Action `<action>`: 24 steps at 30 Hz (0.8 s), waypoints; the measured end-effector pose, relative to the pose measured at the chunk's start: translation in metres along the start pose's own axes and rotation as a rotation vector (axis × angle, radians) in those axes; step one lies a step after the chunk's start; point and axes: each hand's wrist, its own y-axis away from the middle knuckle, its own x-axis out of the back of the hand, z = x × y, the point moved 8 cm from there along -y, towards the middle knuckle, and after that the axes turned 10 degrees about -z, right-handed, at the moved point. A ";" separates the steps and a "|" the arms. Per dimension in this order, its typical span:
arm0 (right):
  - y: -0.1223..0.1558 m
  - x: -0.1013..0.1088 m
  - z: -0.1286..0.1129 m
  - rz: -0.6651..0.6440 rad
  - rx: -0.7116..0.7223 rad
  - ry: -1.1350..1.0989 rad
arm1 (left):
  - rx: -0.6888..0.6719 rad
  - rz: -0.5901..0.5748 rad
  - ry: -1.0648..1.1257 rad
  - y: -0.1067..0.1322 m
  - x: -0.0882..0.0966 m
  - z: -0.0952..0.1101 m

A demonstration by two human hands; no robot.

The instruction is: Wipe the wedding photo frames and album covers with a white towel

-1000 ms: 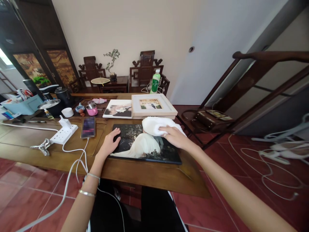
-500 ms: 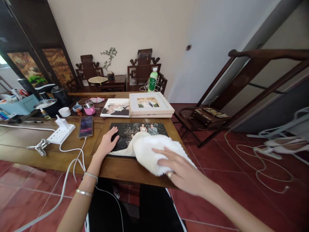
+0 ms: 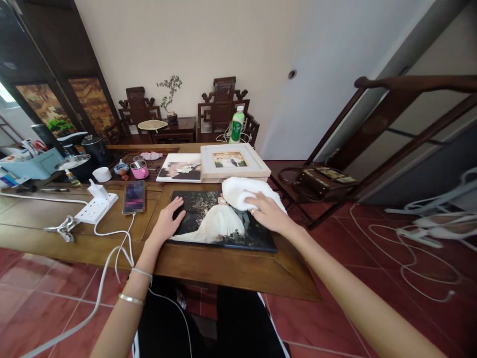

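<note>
A dark photo panel [image 3: 208,223] with a picture of a couple lies flat on the wooden table [image 3: 223,266]. My left hand [image 3: 169,219] rests on its left edge, fingers stretched out. In my right hand [image 3: 268,211] is a fluffy white cloth [image 3: 246,191], gripped and pressed over the panel's upper right corner. The cloth hides part of the couple and that corner. Just behind the panel sit a white-framed photo [image 3: 234,164] and a smaller photo print [image 3: 181,166].
Left of the panel lie a phone [image 3: 134,196] on a cable, a white power strip [image 3: 97,206] and a silver tripod-like piece [image 3: 64,228]. Farther back are a pink cup [image 3: 139,169] and a green bottle [image 3: 237,124]. A wooden chair [image 3: 320,184] stands to the right.
My right hand has moved the white cloth away from me, from the panel's lower right to its upper right. The lower right of the picture now shows. My left hand has stayed put.
</note>
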 end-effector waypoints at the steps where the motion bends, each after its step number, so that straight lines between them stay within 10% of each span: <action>1: 0.011 -0.003 -0.009 0.007 0.034 0.001 | 0.002 0.001 0.001 0.000 0.000 0.000; 12: 0.129 -0.011 -0.092 -0.135 0.222 -0.031 | -0.011 0.003 -0.022 0.000 0.000 0.001; 24: -0.010 0.003 0.009 -0.022 -0.011 -0.043 | 0.000 -0.016 -0.003 0.000 0.001 0.002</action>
